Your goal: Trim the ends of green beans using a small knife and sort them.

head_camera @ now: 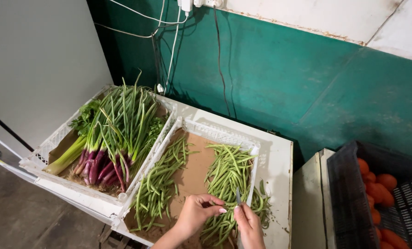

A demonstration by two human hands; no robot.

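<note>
A white plastic crate [215, 133] lined with brown cardboard holds two heaps of green beans: one on the left [160, 184] and one on the right [226, 177]. My left hand [195, 213] rests on the near end of the right heap, fingers pinching beans. My right hand [248, 223] is just beside it, gripping a small knife [238, 196] whose thin blade points up over the beans. A few loose beans [261, 200] lie outside the crate on the white table.
A second white crate [53, 138] to the left holds spring onions with purple bulbs [116, 133] and leafy herbs. A dark crate of orange-red tomatoes [376, 193] stands at the right. Cables hang down the green wall [307, 87] behind the table.
</note>
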